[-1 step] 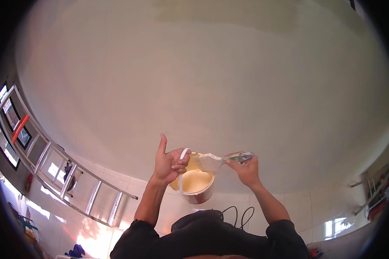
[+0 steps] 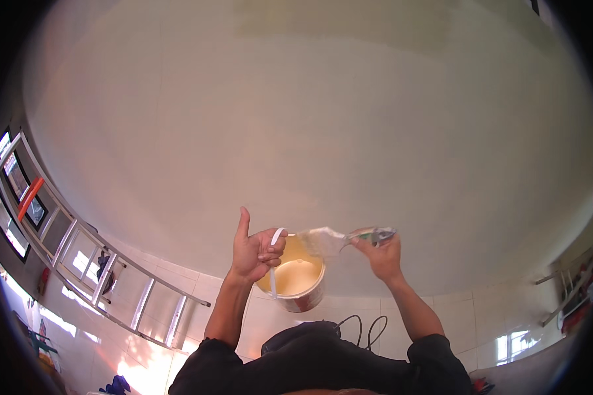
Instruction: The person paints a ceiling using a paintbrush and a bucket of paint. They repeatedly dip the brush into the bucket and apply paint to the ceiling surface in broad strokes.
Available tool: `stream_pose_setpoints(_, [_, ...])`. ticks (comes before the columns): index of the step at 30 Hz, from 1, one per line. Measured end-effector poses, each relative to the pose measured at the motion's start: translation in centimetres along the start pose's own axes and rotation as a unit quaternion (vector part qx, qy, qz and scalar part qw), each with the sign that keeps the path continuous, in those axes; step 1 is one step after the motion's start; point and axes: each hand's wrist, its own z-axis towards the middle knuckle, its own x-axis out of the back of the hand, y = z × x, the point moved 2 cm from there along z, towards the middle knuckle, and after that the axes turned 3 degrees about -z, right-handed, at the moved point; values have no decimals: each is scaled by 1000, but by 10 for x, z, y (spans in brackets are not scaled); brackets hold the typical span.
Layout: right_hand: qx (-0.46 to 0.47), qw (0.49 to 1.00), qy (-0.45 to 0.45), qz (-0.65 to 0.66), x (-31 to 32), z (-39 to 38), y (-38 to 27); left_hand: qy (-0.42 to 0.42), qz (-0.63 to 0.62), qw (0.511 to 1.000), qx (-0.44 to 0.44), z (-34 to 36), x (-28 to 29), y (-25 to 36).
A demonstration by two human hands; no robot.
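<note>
From my left hand [image 2: 255,255] hangs a bucket [image 2: 303,302], its white handle [image 2: 273,283] hooked by my curled fingers while the thumb points up. Pale cream paint [image 2: 296,276] shows inside the bucket. My right hand [image 2: 381,253] is closed round the handle of a wide paintbrush [image 2: 323,241]. The brush lies roughly level, its paint-coated bristles pointing left over the bucket's far right rim. I cannot tell whether the bristles touch the rim.
A pale wall [image 2: 310,131] fills the view ahead, with a darker patch [image 2: 349,26] at its top. At left stands an aluminium ladder [image 2: 105,276] with an orange part [image 2: 31,197]. Light tiles [image 2: 454,322] cover the floor. More gear [image 2: 580,296] sits at the far right.
The paintbrush and my right hand have shifted slightly right. My left hand and the bucket have moved a little to the left.
</note>
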Motion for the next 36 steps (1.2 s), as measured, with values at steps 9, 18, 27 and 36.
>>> stream_pose_setpoints(9, [265, 937, 171, 151, 15, 212, -115, 70, 44, 996, -39, -10, 7, 0])
stream_pose_setpoints(18, [296, 890, 346, 13, 105, 291, -125, 126, 73, 987, -72, -17, 3, 1])
stream_pose_setpoints(27, [260, 682, 606, -318, 267, 226, -142, 113, 30, 992, -49, -21, 12, 2])
stream_pose_setpoints(36, [413, 664, 500, -373, -9, 287, -185, 108, 37, 993, -35, -23, -8, 7])
